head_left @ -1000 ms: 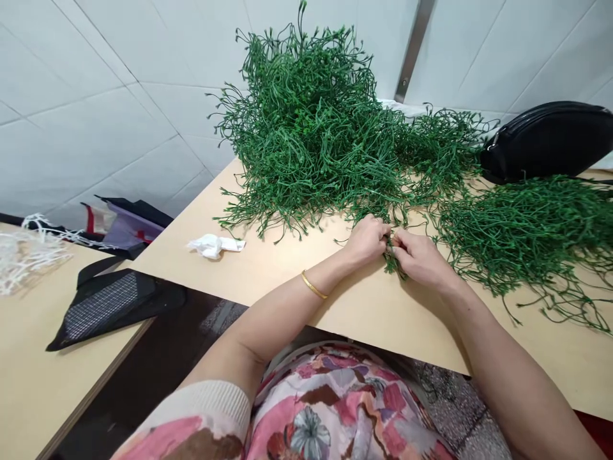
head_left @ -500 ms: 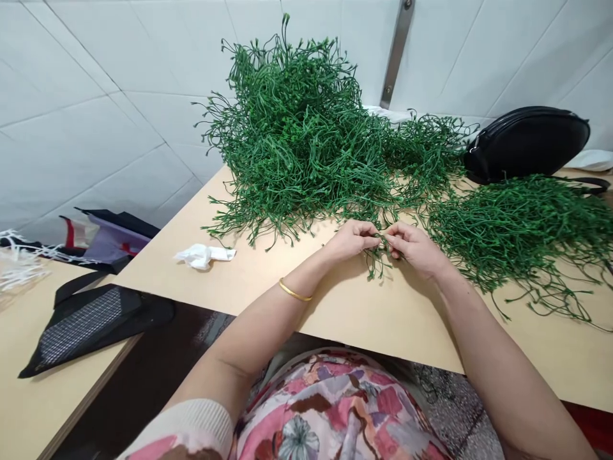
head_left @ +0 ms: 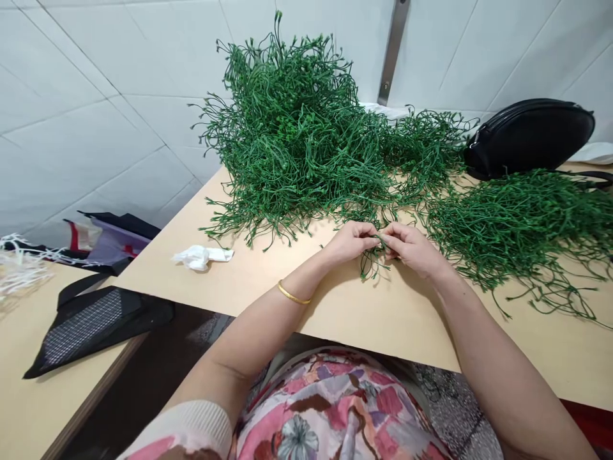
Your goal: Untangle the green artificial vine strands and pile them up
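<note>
My left hand and my right hand meet above the table, fingertips nearly touching. Both are closed in a pinch on a small bunch of thin green stems, whose bud-like tips dangle below the fingers. How the stems cross between the fingertips is hidden. Just beyond my hands rises a large tangled heap of the same green stems. A flatter pile of green stems lies to the right of my right hand.
A crumpled white tissue lies left on the pale wooden table. A black bag stands at the back right against the tiled wall. On a second table at left are a black mesh pouch and white strands.
My hands stay in nearly the same place, fingertips shifting slightly around the stems. The dangling stem tips have moved a little. The whole view has shifted slightly.
</note>
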Action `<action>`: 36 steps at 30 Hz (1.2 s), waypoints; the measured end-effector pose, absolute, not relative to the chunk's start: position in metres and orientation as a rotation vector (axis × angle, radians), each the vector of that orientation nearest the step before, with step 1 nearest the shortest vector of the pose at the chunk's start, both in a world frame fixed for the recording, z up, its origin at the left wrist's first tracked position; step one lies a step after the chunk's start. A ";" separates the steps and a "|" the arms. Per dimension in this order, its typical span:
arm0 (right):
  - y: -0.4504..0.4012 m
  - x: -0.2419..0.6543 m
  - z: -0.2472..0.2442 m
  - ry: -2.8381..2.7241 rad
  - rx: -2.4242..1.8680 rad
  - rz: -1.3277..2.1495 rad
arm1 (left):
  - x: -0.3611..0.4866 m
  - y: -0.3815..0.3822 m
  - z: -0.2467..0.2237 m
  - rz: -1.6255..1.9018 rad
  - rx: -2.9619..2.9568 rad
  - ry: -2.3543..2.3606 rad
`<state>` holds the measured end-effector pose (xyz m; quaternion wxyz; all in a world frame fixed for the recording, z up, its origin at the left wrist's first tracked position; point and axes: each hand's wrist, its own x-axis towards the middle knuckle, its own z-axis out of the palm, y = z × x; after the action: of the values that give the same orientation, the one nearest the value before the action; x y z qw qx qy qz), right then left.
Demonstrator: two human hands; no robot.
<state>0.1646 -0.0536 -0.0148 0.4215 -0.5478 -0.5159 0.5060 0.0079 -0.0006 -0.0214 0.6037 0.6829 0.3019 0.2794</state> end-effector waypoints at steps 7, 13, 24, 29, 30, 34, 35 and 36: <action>-0.059 0.160 -0.006 -1.181 -0.986 1.420 | 0.003 0.003 -0.014 0.625 1.146 0.455; -0.066 0.151 -0.001 -1.095 -0.872 1.503 | 0.002 0.000 -0.012 0.591 1.058 0.379; -0.064 0.184 0.015 -0.994 -0.813 1.150 | 0.001 -0.006 -0.008 0.730 0.848 0.377; -0.057 0.195 0.009 -0.981 -1.028 0.854 | 0.004 0.001 -0.008 0.812 1.108 0.570; -0.058 0.193 0.008 -1.004 -1.046 0.819 | 0.003 0.001 -0.007 0.834 1.179 0.588; -0.064 0.172 0.011 -1.228 -1.213 0.670 | 0.000 -0.004 -0.002 0.867 1.428 0.631; -0.066 0.167 0.011 -1.303 -1.261 0.619 | 0.001 -0.006 -0.001 0.869 1.490 0.632; -0.067 0.162 0.011 -1.371 -1.298 0.574 | 0.002 -0.008 0.000 0.876 1.557 0.631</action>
<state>0.1619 -0.0667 0.0110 0.5517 -0.5486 -0.5795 0.2426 0.0017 -0.0077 -0.0004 0.5838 0.6673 0.2703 0.3752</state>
